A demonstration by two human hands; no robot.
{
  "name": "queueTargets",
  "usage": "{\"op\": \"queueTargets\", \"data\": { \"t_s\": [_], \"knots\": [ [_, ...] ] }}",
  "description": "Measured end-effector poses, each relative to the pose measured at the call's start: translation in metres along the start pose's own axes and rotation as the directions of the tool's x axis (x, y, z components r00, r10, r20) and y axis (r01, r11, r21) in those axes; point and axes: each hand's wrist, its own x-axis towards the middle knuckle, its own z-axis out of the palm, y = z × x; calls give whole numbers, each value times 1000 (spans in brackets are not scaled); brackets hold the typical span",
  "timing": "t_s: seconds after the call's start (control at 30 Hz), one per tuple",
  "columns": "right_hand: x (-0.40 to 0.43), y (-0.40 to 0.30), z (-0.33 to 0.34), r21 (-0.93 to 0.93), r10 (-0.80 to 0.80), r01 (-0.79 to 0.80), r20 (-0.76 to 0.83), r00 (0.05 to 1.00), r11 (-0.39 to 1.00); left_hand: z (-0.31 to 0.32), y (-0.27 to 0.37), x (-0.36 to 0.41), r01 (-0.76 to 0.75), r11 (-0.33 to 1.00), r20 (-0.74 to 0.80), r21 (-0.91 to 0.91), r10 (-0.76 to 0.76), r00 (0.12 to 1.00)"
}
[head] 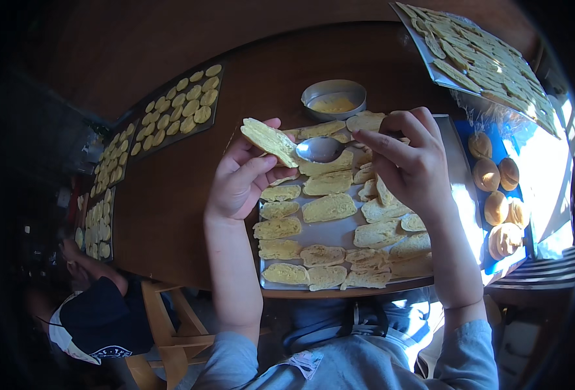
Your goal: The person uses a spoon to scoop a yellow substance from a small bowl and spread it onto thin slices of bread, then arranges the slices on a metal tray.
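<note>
My left hand (248, 170) holds a slice of bread (269, 141) up above the tray, its pale yellow face turned towards the spoon. In my right hand (409, 151) is a metal spoon (320, 149), its bowl close to the slice's right edge; whether they touch I cannot tell. Below both hands lies a metal baking tray (326, 234) with rows of bread slices, many with a yellowish surface; some slices at its right overlap. Just beyond the tray's far edge stands a round metal pan (334, 114) holding a yellow spread (334, 104).
Whole bread rolls (486, 174) sit on a blue tray (493, 263) at the right. A raised tray of long bread slices (482, 58) stands at the upper right. Trays of round slices (177, 109) line the left. A person (102, 312) is at lower left beside a wooden chair (170, 336).
</note>
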Motion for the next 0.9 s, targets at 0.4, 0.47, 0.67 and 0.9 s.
{"op": "queueTargets", "data": {
  "t_s": [0.4, 0.47, 0.67, 0.9],
  "knots": [
    [-2, -6, 7, 13, -9, 9, -8, 1000, 1000, 0, 0, 1, 21, 995, -8, -95, -21, 1000],
    [-1, -5, 4, 2, -15, 15, -6, 1000, 1000, -2, -1, 1, 30, 995, -16, -97, -31, 999],
    [0, 1, -1, 15, -30, 30, 9, 999, 999, -3, 1, 0, 8, 993, -33, -118, -12, 999],
    [-2, -3, 9, 18, -5, 5, -9, 1000, 1000, -3, -1, -1, 57, 997, 27, -54, -55, 998]
  ]
}}
